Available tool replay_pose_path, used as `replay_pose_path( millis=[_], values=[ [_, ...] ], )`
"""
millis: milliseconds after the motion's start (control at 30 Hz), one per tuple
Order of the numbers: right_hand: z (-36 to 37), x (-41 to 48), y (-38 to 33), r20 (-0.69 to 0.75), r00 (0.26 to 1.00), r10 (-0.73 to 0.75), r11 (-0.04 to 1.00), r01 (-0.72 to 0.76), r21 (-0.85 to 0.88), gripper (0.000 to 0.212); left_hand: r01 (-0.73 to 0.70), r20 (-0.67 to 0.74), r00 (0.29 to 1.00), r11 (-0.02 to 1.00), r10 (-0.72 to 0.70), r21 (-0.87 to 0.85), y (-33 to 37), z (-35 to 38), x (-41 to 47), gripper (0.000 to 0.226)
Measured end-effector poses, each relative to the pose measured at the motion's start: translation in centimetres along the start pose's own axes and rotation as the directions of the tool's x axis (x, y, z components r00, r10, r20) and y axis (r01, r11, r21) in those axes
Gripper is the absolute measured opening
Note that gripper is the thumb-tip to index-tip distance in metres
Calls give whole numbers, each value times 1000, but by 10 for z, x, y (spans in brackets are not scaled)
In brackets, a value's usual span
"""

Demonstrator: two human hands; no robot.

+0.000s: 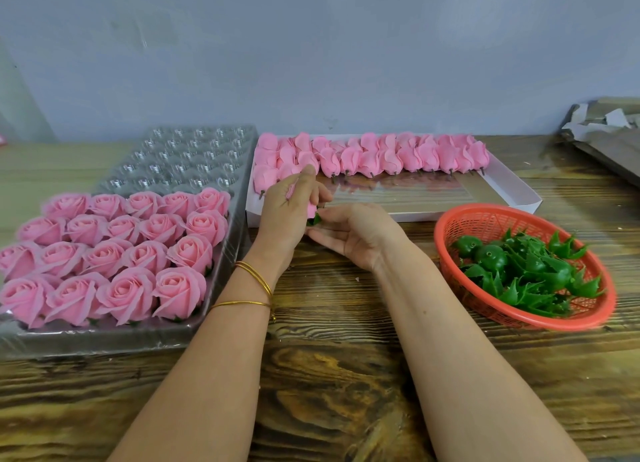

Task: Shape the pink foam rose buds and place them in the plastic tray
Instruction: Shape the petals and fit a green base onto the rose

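While left fingers (320, 194) grip a bud (311, 211) and right fingers (323, 235) pinch its calyx (314, 220), roses (114, 250) half-fill the tray (104, 342).

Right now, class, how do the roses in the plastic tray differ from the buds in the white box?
The tray roses are opened, petals spread; the box buds are closed tight. The tray roses stand upright in rows; the box buds lie on their sides, overlapping. Box buds show dark stubs; tray roses show none. Both are pink.
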State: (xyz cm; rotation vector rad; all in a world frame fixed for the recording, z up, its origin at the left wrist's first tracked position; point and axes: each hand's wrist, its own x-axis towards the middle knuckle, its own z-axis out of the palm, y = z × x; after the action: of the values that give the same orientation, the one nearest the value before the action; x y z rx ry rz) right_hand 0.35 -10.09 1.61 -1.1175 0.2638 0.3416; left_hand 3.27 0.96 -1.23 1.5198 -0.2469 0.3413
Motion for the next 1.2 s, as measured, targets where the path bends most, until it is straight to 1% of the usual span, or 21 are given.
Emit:
replay_pose_path(
  millis=[267,400,567,733,833,1000,1100,1200],
  values=[
    [1,-1,-1,1,1000,16,1000,-16,-19,10,-21,-44,999,1000,20,-10,-2,0,1,49],
    [0,-1,0,23,1000,-11,1000,10,13,13,-19,-47,999,1000,18,-16,-3,0,2,49],
    [1,-1,3,42,998,-44,998,42,52,24,-16,-10,1000,1000,16,11,-3,0,1,53],
    [3,-1,5,44,997,-57,997,54,56,27,-44,-5,999,999,44,8,-3,0,2,52],
    [2,0,6,57,995,-77,996,73,56,24,-65,-14,998,998,65,-4,-3,1,2,49],
    [2,1,4,39,998,-42,999,43,-12,17,-81,-12,997,997,80,-21,-4,0,2,49],
    [3,0,3,41,999,-26,1000,25,3,11,-75,-6,997,997,75,-17,-4,0,3,48],
    [4,-1,3,49,999,-15,1000,15,6,10,-81,-6,997,997,81,-6,-5,-1,3,49]
  ],
)
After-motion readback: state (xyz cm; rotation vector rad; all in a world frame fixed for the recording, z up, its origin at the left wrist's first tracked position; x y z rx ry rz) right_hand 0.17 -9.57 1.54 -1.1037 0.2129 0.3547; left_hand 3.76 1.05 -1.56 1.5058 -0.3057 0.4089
